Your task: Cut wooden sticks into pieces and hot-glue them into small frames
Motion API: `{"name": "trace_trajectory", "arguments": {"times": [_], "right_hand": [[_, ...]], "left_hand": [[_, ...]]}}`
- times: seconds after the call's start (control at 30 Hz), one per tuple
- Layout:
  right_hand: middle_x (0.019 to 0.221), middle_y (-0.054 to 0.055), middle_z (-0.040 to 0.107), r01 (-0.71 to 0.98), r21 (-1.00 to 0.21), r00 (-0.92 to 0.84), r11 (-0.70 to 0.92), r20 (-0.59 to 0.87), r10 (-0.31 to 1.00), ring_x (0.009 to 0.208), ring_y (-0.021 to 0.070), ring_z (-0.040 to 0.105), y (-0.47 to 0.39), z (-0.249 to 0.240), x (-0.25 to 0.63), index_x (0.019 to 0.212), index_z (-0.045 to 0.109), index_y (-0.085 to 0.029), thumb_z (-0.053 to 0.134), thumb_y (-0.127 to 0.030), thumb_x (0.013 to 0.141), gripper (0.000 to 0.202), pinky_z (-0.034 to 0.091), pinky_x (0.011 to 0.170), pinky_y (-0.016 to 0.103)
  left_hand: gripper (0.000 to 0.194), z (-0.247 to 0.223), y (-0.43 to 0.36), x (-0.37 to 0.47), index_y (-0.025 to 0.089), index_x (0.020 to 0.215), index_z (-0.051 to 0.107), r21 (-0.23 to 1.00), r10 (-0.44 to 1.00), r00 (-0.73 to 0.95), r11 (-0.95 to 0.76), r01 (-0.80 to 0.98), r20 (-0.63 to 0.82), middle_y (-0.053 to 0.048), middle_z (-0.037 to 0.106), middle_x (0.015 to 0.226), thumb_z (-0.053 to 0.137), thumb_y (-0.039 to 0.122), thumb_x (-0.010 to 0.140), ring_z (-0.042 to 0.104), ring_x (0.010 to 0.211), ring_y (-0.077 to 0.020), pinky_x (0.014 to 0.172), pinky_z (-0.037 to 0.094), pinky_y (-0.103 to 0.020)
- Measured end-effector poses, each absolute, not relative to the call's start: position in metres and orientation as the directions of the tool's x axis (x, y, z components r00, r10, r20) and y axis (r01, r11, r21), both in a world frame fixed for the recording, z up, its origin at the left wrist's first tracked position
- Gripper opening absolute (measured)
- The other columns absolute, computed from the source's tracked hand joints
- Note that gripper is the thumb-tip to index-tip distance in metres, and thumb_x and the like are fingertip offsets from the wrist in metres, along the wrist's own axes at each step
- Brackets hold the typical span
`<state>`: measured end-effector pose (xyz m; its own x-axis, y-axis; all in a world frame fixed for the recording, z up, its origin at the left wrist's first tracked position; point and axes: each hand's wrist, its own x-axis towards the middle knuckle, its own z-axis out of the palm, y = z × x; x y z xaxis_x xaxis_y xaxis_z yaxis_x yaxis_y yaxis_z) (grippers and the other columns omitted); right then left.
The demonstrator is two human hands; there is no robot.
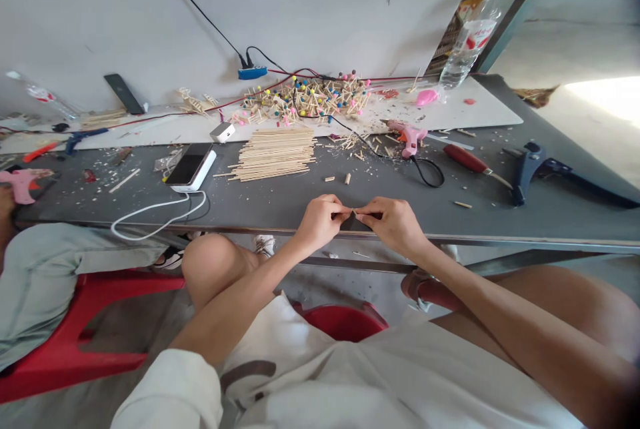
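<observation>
Just over the table's front edge, my left hand and my right hand meet fingertip to fingertip. Both are closed in a pinch on a tiny pale piece of wooden stick, mostly hidden by the fingers. Two short cut stick pieces lie on the grey table a little beyond my hands. Further back, a flat stack of long thin wooden sticks rests on the table. Behind it is a heap of short sticks with coloured ball ends.
On the right lie a pink glue gun, a red-handled tool and a dark blue cutter. A phone on a white power bank with a cable sits left. A water bottle stands back right. Another person's leg is at far left.
</observation>
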<state>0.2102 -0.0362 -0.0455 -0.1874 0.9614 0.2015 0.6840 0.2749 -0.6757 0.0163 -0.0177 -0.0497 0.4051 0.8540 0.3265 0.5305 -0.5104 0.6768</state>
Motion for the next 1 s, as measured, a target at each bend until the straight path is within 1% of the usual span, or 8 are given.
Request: {"name": "trace_trajectory", "arguments": {"times": [0.27,0.7,1.0], "right_hand": [[0.087,0.001,0.075,0.659,-0.698,-0.192,0.279,0.202,0.960,0.072,0.0151,0.063,-0.0360,-0.0454,0.2110,0.089,0.081,-0.023,0.064,-0.021,0.084,0.017,0.043,0.065,0.028],[0.087,0.002,0.076,0.666,-0.687,-0.210,0.292,0.202,0.957,0.073,0.0159,0.064,-0.0342,-0.0445,0.2112,0.087,0.080,-0.024,0.065,-0.020,0.083,0.016,0.043,0.065,0.027],[0.087,0.002,0.075,0.670,-0.679,-0.218,0.301,0.207,0.954,0.072,0.0161,0.064,-0.0340,-0.0448,0.2114,0.088,0.081,-0.024,0.064,-0.021,0.084,0.018,0.043,0.066,0.028]], "left_hand": [[0.018,-0.0496,-0.0176,0.0157,0.018,0.091,0.080,0.683,0.846,0.412,-0.522,0.511,0.339,-0.004,0.068,0.079,0.066,0.009,0.084,0.060,0.073,-0.0137,0.065,0.044,-0.024],[0.017,-0.0482,-0.0183,0.0165,0.019,0.092,0.080,0.680,0.850,0.418,-0.514,0.522,0.321,-0.004,0.067,0.078,0.066,0.011,0.085,0.057,0.068,-0.0114,0.061,0.042,-0.023],[0.018,-0.0473,-0.0185,0.0162,0.018,0.093,0.080,0.679,0.846,0.424,-0.519,0.519,0.323,-0.004,0.066,0.078,0.066,0.009,0.085,0.056,0.068,-0.0111,0.062,0.041,-0.022]]}}
